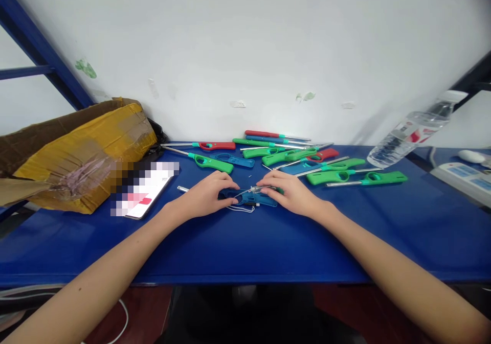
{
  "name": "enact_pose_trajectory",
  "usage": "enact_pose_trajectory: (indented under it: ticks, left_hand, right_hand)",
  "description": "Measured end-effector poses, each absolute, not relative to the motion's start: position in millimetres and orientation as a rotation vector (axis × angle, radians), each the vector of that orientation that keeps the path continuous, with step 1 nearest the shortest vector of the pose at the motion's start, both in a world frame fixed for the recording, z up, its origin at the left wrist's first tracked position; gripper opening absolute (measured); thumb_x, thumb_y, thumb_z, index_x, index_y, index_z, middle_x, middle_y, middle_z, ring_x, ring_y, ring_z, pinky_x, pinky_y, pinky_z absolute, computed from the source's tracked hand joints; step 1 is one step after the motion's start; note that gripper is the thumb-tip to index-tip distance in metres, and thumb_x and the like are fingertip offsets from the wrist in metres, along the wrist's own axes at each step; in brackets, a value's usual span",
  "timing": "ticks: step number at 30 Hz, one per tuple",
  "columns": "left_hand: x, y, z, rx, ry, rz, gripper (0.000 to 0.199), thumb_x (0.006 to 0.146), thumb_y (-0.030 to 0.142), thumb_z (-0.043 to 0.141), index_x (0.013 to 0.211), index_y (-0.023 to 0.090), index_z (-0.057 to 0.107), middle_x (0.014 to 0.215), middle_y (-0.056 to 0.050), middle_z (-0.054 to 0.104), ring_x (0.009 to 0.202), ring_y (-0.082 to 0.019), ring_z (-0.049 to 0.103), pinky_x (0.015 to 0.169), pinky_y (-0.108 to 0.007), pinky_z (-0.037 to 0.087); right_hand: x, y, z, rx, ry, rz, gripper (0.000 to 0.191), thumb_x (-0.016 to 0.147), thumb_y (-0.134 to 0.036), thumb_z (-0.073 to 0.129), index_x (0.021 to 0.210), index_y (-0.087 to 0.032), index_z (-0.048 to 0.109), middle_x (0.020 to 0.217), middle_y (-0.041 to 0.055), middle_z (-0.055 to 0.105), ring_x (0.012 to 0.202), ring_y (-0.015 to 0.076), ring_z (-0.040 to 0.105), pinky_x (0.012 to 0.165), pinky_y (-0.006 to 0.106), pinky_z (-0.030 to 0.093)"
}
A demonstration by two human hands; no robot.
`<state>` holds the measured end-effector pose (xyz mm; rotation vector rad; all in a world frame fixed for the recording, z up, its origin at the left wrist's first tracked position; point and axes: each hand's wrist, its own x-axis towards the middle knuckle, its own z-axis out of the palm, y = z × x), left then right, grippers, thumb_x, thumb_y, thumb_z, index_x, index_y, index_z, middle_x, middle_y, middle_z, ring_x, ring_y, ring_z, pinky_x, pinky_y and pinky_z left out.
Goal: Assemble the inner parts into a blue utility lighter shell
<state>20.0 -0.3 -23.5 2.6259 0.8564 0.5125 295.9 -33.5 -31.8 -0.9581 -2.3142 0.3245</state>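
Observation:
On the blue table, a blue lighter shell point(249, 198) lies between my two hands, its inside showing and its metal tube pointing left. My left hand point(212, 195) is closed in a pinch at the shell's left part, with a thin wire at its fingertips. My right hand point(292, 192) pinches a small clear part point(261, 189) just above the shell. A white wire point(245, 209) curls along the shell's near edge. Behind my hands lie several green, red and blue lighters with long metal tubes, among them a green one point(215, 164) and a red one point(218, 145).
At the left stands an open cardboard box point(88, 165) with yellow tape, beside a phone point(148, 196). A clear water bottle point(410, 132) stands at the back right, near a white power strip point(466, 180). A white wall point(245, 52) rises behind the table point(245, 252).

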Motion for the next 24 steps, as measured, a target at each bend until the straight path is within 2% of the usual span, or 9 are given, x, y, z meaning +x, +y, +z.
enact_pose_trajectory:
  ticks: [6,14,21,24]
  left_hand:
    - [20,-7,-18,2.658,0.871,0.521,0.028,0.092,0.038,0.063,0.114,0.022,0.068,0.108,-0.008,0.064,0.103,-0.023,0.058,0.088,-0.037,0.051]
    - [38,-8,-26,2.785,0.791,0.846,0.020,0.094,0.022,0.059,0.111,0.019,0.067,0.107,-0.008,0.065,0.101,-0.022,0.060,0.087,-0.036,0.051]
    - [43,-9,-30,2.812,0.754,0.939,0.021,0.089,0.034,0.067,0.103,0.019,0.069,0.105,-0.008,0.066,0.098,-0.022,0.061,0.087,-0.036,0.052]
    - [44,-10,-31,2.826,0.754,0.907,0.016,0.091,0.030,0.064,0.104,0.020,0.068,0.108,-0.008,0.066,0.101,-0.022,0.060,0.089,-0.037,0.051]
  right_hand:
    - [295,-38,-30,-0.917,-2.347,0.238,0.022,0.097,-0.030,0.055,0.109,-0.021,0.071,0.102,0.0082,0.070,0.093,0.0207,0.065,0.083,0.037,0.055]
    - [292,-35,-34,-0.986,-2.277,0.230,0.025,0.099,-0.030,0.051,0.106,-0.022,0.073,0.100,0.0079,0.072,0.093,0.0218,0.066,0.083,0.038,0.055]
    - [286,-35,-34,-1.012,-2.230,0.247,0.025,0.099,-0.028,0.050,0.101,-0.020,0.073,0.098,0.0080,0.074,0.093,0.0219,0.067,0.085,0.038,0.055]
    - [284,-36,-32,-1.028,-2.209,0.252,0.026,0.099,-0.029,0.049,0.101,-0.021,0.073,0.097,0.0083,0.074,0.091,0.0221,0.068,0.084,0.038,0.055]
